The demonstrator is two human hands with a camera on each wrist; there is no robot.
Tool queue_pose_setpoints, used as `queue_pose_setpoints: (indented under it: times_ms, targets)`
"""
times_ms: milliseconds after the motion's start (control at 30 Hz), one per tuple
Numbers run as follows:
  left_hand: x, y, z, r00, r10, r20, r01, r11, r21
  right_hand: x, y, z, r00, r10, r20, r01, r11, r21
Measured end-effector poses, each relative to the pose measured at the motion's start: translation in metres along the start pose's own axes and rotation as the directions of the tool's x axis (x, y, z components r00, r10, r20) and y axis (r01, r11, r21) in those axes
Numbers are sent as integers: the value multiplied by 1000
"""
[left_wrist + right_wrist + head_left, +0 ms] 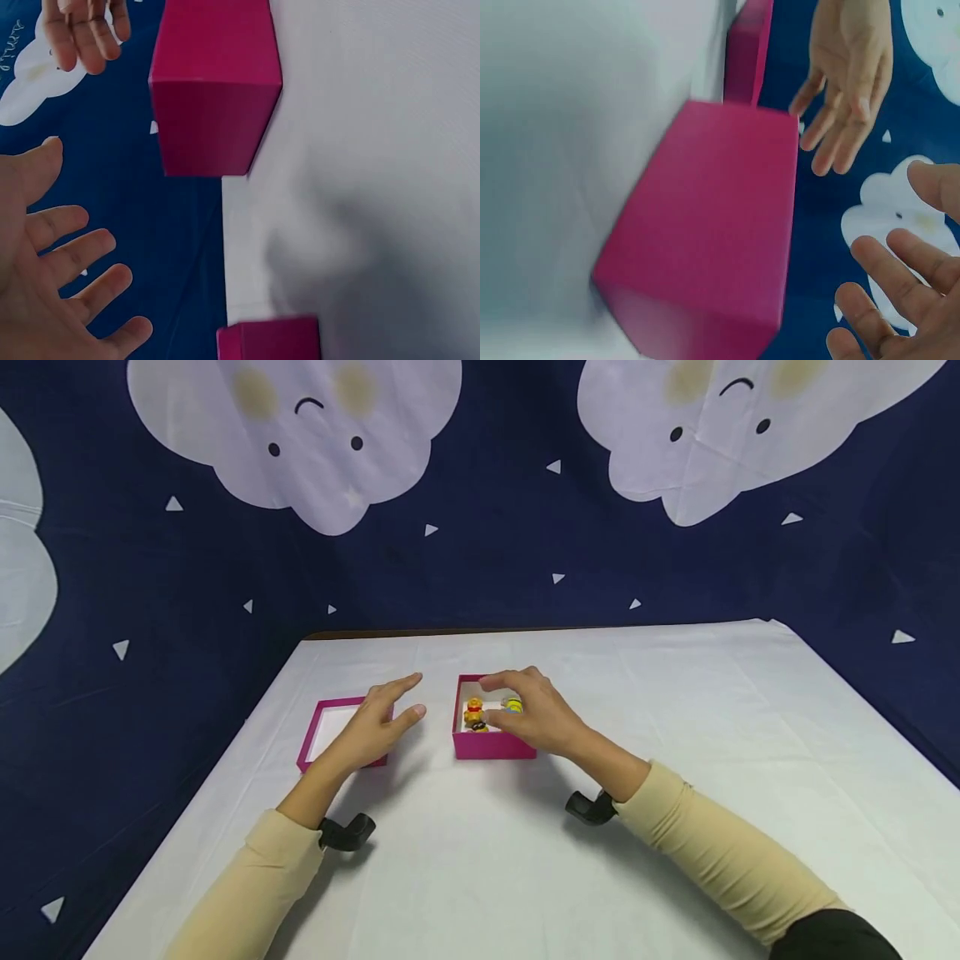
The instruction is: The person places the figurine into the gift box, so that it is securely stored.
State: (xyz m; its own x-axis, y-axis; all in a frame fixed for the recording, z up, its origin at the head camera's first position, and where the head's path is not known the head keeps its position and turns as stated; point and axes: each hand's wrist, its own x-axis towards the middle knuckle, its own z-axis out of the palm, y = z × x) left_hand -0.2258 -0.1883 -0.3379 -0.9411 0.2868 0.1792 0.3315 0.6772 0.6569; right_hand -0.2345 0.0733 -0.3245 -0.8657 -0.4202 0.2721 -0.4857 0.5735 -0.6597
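A deep pink box (491,746) stands on the table with its top uncovered. Inside it are small toy figures: an orange-yellow one with a red band (473,710), a dark and yellow one (478,727), and a yellow and blue one (513,704). My right hand (543,714) hovers over the box's right side, fingers spread and holding nothing, hiding part of the inside. To the left lies a shallow pink lid (339,702) with a white inside. Above its right part is my left hand (367,733), fingers apart and nothing in them.
A white cloth covers the table (465,860). Behind it hangs a dark blue curtain (495,568) with white clouds and small triangles. Black wrist mounts (348,833) stick out below both wrists.
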Motion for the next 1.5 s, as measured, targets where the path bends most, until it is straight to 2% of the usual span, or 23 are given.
queue_pose_setpoints:
  times_ms: [167, 300, 467, 600, 833, 1000, 1100, 1200, 1333, 1500]
  targets:
    - [-15, -4, -15, 998, -63, 0, 63, 998, 18, -2, -7, 11, 999, -39, 2, 39, 999, 20]
    - [-27, -9, -27, 997, -79, -18, 79, 996, 34, -1, -14, 18, 998, -58, 0, 58, 998, 24]
    - [-43, -15, -40, 994, -99, -35, 102, 992, 75, 0, -26, 31, 993, -113, 42, 112, 994, 10]
    - [-54, -22, -48, 989, -145, -38, 148, 986, 82, 1, -37, 43, 987, -143, 78, 143, 990, 2]
    - [-68, -39, -63, 968, -250, -15, 250, 966, 59, 8, -54, 66, 981, -117, 153, 124, 992, -34]
    - [-75, -51, -75, 959, -285, 13, 284, 957, 56, 13, -59, 80, 977, -83, 197, 98, 993, -68]
    - [-77, -59, -83, 960, -280, 32, 278, 960, 44, 17, -62, 88, 974, -64, 219, 82, 994, -72]
    - [-79, -69, -88, 967, -248, 52, 248, 969, 18, 22, -63, 96, 971, -47, 236, 69, 994, -86]
    - [-82, -83, -91, 976, -205, 74, 207, 978, -13, 27, -61, 108, 968, -22, 250, 53, 992, -118]
    - [-83, -98, -92, 980, -175, 89, 177, 984, -10, 33, -57, 117, 968, 25, 249, 16, 987, -162]
